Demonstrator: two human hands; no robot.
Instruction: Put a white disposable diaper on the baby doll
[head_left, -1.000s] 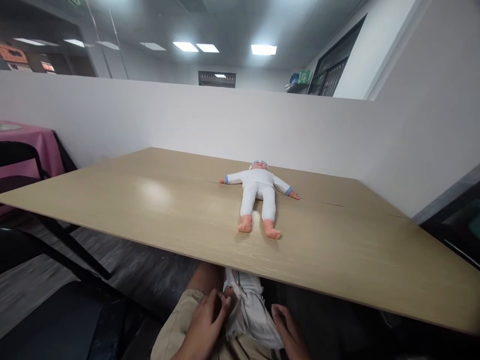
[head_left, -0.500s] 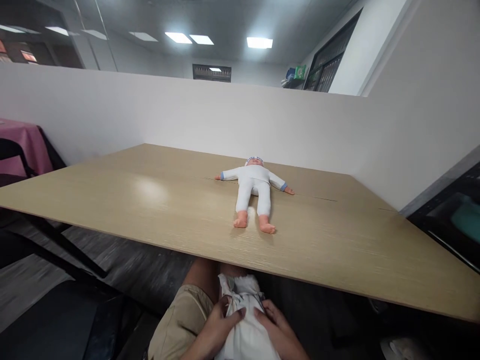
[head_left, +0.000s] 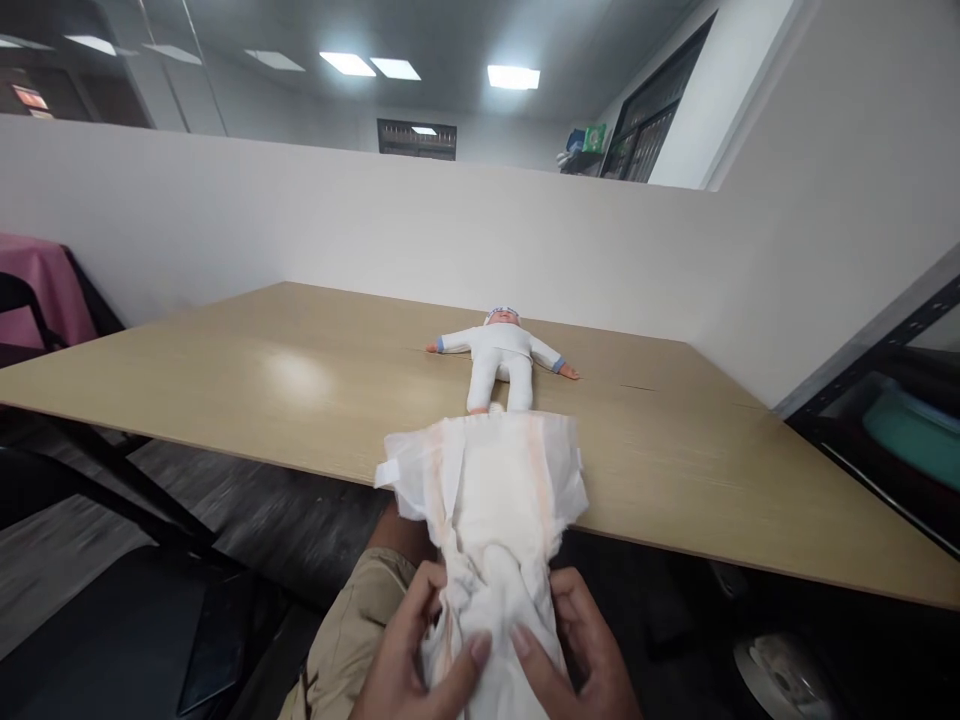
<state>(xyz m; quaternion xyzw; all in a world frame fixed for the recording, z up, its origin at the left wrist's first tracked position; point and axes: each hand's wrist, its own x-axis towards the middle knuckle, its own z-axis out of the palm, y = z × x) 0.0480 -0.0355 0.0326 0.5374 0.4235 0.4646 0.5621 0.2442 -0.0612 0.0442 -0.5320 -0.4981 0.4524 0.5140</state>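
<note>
The left hand and the right hand are both gripping a white diaper. Their fingers are clamping around its bunched lower end, with the thumbs pressing on the front. The diaper's wide upper half, with a tab at each side, is fanning out over the near edge of the counter. Just beyond it a doll in a white suit is lying on its back, its feet hiding behind the diaper. Its headband seems to be carrying print that is too small to read.
</note>
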